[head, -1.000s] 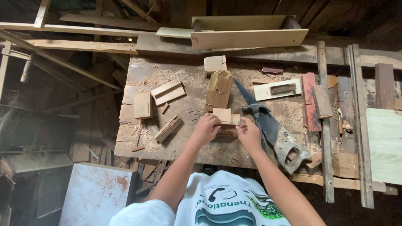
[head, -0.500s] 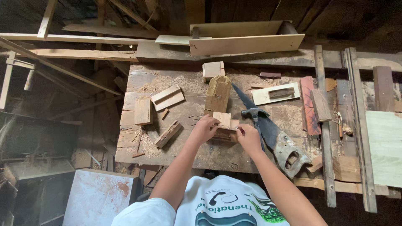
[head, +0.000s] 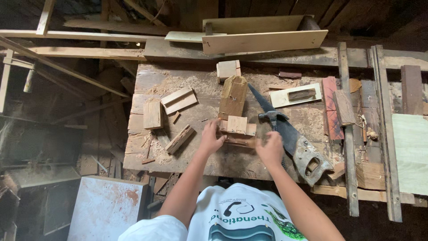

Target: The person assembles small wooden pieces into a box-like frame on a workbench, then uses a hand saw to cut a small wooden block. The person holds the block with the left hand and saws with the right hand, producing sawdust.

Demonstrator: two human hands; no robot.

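Roughly, left to right:
offcuts: a flat square block (head: 152, 114), a pair of pale slats (head: 179, 100) and a rough dark stick (head: 179, 139) are left lying apart on the left of the workbench (head: 196, 158), out of the working spot.
left hand (head: 211, 137): pressed against the left end of the small wood assembly (head: 236, 130), fingers curled on it, apparently to steady it.
small wood assembly: pale blocks are stacked on a darker base piece, near the front edge, between both hands, kept close to the body for reach.
tall block (head: 233, 95): laid just behind the assembly, touching or nearly so; cannot be told which.
right hand (head: 270, 149): closed narrow at the right end of the assembly; whether anything is gripped cannot be told.
hammer (head: 273, 118): head is rested on the saw blade, just beside the right hand, handle hidden by it.
handsaw (head: 292, 134): laid diagonally, handle toward the front right, kept within easy reach.
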